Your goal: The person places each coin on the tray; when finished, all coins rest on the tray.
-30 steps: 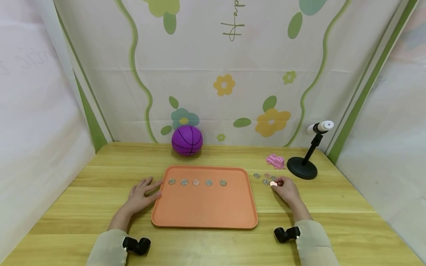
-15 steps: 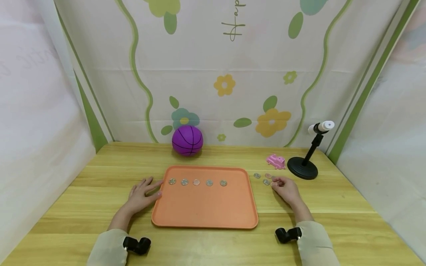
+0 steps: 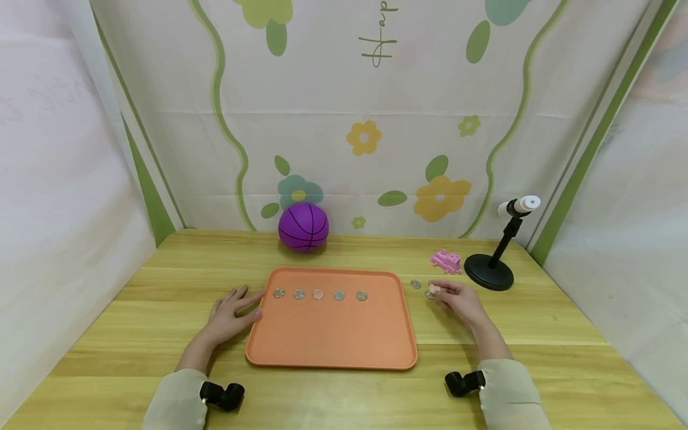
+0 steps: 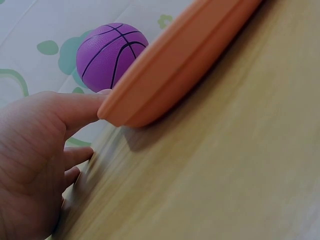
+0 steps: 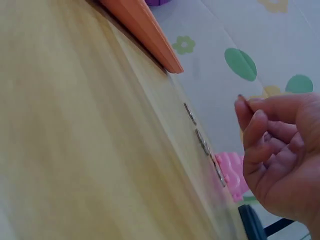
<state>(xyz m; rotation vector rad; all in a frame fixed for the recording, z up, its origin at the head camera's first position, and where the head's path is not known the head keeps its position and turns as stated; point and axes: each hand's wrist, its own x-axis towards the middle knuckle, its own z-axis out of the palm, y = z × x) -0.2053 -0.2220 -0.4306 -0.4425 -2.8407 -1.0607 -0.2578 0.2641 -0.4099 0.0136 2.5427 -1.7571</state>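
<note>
An orange tray [image 3: 333, 334] lies on the wooden table, with several coins [image 3: 318, 294] set apart in a row across its upper part. My left hand [image 3: 228, 316] rests at the tray's left edge, fingers spread and touching the rim, as the left wrist view also shows. Between thumb and fingertips, my right hand [image 3: 463, 303] pinches a copper-coloured coin [image 3: 435, 289]. In the right wrist view the pinched coin [image 5: 242, 97] shows only as a thin edge, raised off the table. Loose coins [image 3: 415, 284] lie right of the tray, some partly covered by the right hand.
Behind the tray sits a purple ball [image 3: 303, 227] with black lines. A pink toy [image 3: 446, 261] lies beyond the loose coins, beside a black stand [image 3: 489, 272] with a white cylinder on top. A printed cloth [image 3: 322, 77] backs the table.
My right hand has lifted the copper-coloured coin from the loose coins and shifted slightly left with it. The left hand and the tray have stayed in place.
</note>
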